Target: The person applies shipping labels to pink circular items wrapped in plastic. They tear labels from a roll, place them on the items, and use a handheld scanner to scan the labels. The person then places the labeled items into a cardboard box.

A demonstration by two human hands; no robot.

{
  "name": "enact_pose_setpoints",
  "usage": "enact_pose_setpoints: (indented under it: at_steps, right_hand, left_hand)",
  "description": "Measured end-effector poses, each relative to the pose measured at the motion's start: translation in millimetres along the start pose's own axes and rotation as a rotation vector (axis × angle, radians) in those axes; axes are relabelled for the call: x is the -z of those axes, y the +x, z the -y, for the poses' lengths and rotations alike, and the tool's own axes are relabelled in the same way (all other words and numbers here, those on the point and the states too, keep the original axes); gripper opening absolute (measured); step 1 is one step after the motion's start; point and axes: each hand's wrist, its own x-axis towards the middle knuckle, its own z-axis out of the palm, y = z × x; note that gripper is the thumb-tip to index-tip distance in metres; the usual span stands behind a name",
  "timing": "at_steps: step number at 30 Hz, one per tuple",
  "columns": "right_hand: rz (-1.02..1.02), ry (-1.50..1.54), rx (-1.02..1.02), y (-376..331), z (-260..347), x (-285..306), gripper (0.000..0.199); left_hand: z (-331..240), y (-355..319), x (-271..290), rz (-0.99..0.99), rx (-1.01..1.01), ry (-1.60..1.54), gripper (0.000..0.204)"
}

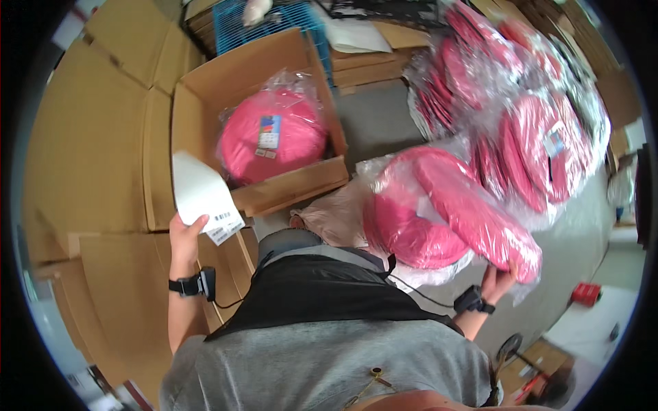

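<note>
White four-sided paper sheet with black barcodes along its lower end, slightly bent, held up at a tilt, left of centre. At right, long rounded pink bundle in shiny clear plastic, lying slantwise over a round pink plastic-wrapped bundle.

One open carton carries one round pink bundle, clear-bagged, toward its near edge. There is one white barcode-label sheet, one blue wire crate, one red container, and two black strapped devices — one per wrist. One long pink bundle shows; other bagged pink pieces overlap on the floor — too merged to count.
</note>
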Motion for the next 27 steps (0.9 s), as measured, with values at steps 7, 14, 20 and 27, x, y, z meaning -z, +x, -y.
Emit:
enact_pose_setpoints:
  at_steps: [7, 14, 20, 27]
  right_hand:
    - [0.116, -0.214, 0.074, -58.0, -3.9, -110.7, 0.02]
    - [0.456, -0.559, 0.523, -123.7, -49.8, -223.2, 0.051]
    - [0.923, -0.852, 1.1, -112.6, -139.3, -312.2, 0.054]
    - [0.886, -0.31, -0.405, -113.6, -350.1, -459.1, 0.021]
  left_hand:
    - [11.6, 39.4, 75.1, -0.107, -0.017, -0.033, 0.033]
    - [27.3, 74.5, 131.8, -0.16, -0.022, -0.18, 0.031]
    - [44.5, 77.8, 165.6, -0.264, -0.011, -0.234, 0.029]
    - [45.5, 51.5, 182.0, -0.39, 0.043, -0.218, 0.025]
